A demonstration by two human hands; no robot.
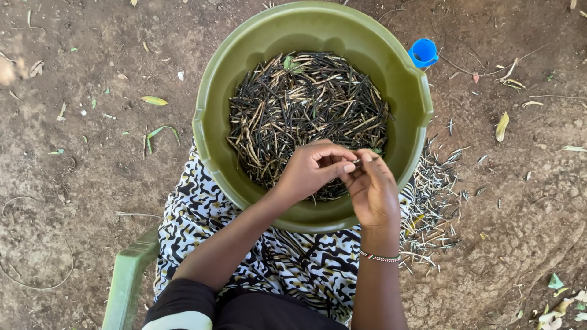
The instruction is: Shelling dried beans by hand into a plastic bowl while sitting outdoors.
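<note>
Your left hand and right hand both pinch 1 thin dark pod over the green basin on your lap; tug unevenly and it may snap, scattering bits onto the ground.

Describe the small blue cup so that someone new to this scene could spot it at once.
Find the big green basin of dark dry pods on the person's lap. Behind its upper right rim, on the bare dirt ground, stands the small blue cup. It is the only bright blue thing among brown earth and dry leaves.
</note>
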